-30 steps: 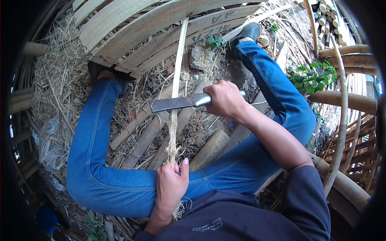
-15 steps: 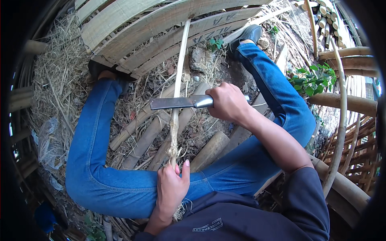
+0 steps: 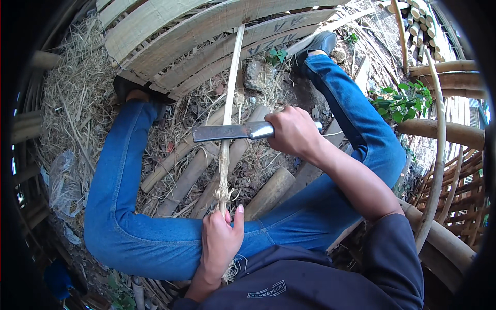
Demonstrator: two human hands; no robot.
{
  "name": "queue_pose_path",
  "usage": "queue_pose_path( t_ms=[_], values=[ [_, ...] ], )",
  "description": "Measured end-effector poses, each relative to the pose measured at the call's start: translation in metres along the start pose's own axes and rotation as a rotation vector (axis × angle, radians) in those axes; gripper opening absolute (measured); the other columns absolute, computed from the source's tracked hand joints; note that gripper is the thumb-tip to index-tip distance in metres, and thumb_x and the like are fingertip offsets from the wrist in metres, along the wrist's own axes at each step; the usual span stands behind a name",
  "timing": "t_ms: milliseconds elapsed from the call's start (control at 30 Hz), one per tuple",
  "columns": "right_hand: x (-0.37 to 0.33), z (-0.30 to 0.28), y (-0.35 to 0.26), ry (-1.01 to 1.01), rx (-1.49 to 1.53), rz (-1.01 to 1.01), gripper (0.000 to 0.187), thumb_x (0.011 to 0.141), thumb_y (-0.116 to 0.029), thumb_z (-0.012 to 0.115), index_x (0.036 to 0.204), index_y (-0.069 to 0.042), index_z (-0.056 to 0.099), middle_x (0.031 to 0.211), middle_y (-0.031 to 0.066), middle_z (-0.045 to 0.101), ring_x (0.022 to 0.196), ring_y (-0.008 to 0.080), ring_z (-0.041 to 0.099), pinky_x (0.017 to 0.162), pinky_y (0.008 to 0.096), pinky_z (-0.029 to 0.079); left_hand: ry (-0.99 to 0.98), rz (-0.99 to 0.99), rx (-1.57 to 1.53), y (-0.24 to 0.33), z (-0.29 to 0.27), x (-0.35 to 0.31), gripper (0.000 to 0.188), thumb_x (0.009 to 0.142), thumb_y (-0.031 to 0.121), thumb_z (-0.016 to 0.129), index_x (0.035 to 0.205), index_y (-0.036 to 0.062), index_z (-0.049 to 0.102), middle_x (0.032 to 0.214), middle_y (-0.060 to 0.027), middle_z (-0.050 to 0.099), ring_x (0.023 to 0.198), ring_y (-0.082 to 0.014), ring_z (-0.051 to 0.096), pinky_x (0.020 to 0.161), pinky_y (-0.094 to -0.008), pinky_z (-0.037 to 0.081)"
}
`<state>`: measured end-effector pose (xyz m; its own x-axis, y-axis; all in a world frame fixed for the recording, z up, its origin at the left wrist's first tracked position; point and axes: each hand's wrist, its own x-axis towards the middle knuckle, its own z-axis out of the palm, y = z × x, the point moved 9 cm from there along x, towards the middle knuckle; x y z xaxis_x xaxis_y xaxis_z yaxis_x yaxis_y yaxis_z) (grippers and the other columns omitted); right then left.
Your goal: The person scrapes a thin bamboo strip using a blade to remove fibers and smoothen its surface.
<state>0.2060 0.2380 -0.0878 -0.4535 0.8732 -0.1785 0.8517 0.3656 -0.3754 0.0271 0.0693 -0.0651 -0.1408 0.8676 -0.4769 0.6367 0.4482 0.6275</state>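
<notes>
A long pale strip of bamboo or wood (image 3: 233,77) runs from the wooden slats at the far side toward my lap. My left hand (image 3: 222,237) is closed around its near end, thumb out, resting by my left thigh. Just beyond those fingers, curled shavings (image 3: 222,194) cling to the strip. My right hand (image 3: 293,131) grips the metal handle of a broad-bladed knife (image 3: 221,133). Its blade lies crosswise over the strip, roughly midway along, and hides a short part of it. The handle's end shows past my right fist.
A slatted wooden panel (image 3: 181,46) stands ahead, with my shoes near it. Between my legs lie bamboo pieces (image 3: 271,192), a stone (image 3: 258,76) and dry straw. Bamboo rails (image 3: 439,133) and a leafy plant (image 3: 403,102) are at the right; clear plastic (image 3: 63,181) lies at the left.
</notes>
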Motion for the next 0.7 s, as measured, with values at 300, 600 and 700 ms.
queue_pose_path(
  t_ms=[300,600,700],
  values=[
    [0.003,-0.002,0.006,0.030,0.006,0.010,0.009,0.070,-0.011,0.063,0.074,-0.005,0.068,0.068,0.0206,0.066,0.067,0.0387,0.068,0.070,0.0484,0.056,-0.014,0.005,-0.010,0.002,0.000,0.001,0.040,0.089,0.023,0.072,0.066,-0.0012,0.050,0.052,-0.0200,0.051,0.048,-0.0389,0.057,0.049,-0.0457,0.041],
    [0.004,0.007,0.003,-0.005,0.024,-0.012,0.009,0.070,-0.011,0.063,0.074,-0.006,0.069,0.068,0.0205,0.066,0.070,0.0388,0.069,0.074,0.0484,0.056,0.007,0.029,0.006,-0.002,0.002,0.001,0.040,0.089,0.023,0.072,0.066,-0.0009,0.050,0.054,-0.0210,0.052,0.050,-0.0395,0.058,0.050,-0.0472,0.042],
    [0.017,-0.003,0.022,0.054,0.054,0.062,0.009,0.069,-0.011,0.064,0.075,-0.006,0.070,0.069,0.0205,0.066,0.070,0.0394,0.068,0.074,0.0485,0.056,0.005,0.031,0.000,0.001,0.001,0.002,0.040,0.089,0.023,0.072,0.066,-0.0007,0.050,0.054,-0.0212,0.052,0.052,-0.0410,0.058,0.051,-0.0476,0.042]
  ],
)
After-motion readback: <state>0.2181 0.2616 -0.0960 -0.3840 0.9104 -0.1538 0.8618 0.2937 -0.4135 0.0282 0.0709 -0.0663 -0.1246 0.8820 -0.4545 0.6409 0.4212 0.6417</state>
